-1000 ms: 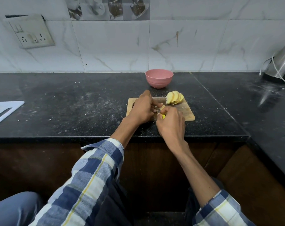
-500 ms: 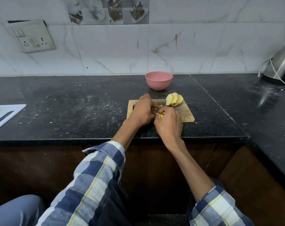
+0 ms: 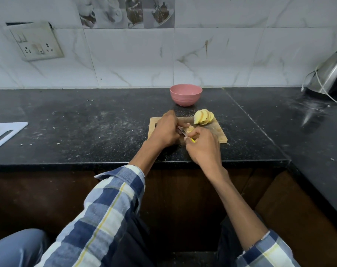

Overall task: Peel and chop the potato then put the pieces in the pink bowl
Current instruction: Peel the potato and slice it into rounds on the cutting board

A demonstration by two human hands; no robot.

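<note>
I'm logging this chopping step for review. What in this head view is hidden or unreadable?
- Potato piece being cut: mostly covered by the left hand and right hand.
- Knife: handle hidden in the right hand.
- Pink bowl: inside unseen from this angle.
- White board: cut off by the left edge.

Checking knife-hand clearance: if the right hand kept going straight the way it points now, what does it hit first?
Most likely the potato piece that the left hand holds on the cutting board. The right hand points up-left at it, knife leading; depth is hard to judge.
</note>
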